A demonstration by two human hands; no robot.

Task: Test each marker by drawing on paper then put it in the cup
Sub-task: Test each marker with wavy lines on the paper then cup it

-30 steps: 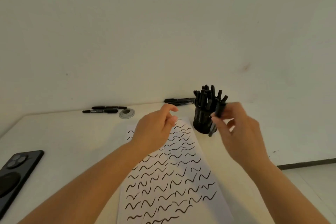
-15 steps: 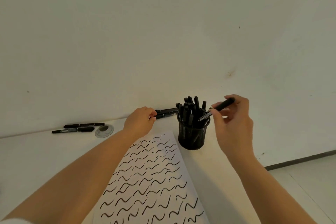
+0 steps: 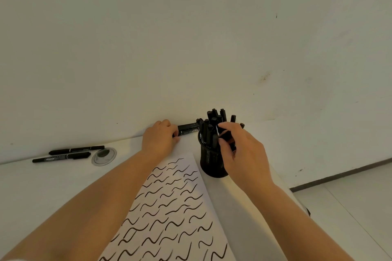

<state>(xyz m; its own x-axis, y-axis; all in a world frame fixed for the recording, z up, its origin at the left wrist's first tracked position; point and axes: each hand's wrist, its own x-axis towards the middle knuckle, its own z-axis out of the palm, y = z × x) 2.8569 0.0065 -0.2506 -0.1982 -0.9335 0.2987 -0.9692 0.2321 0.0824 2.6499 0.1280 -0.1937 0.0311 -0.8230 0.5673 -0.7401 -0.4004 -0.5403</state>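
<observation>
Judging by looks, the slim black plastic marker (image 3: pixel 187 130) left of the black mesh cup (image 3: pixel 212 163) is light, stiff, smooth; mid-barrel is gripped by the curled left hand (image 3: pixel 160 139). Another marker (image 3: pixel 228 136) is pinched over the cup by the right hand (image 3: pixel 241 152).

Single head view, looking forward-down, close over table (image 3: pixel 53 186).

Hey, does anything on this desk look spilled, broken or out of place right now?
Nothing spilled or damaged. The mesh cup stands upright, crammed with markers. Two markers lie loose by a clear round lid at the wall; the left hand grips another.
</observation>
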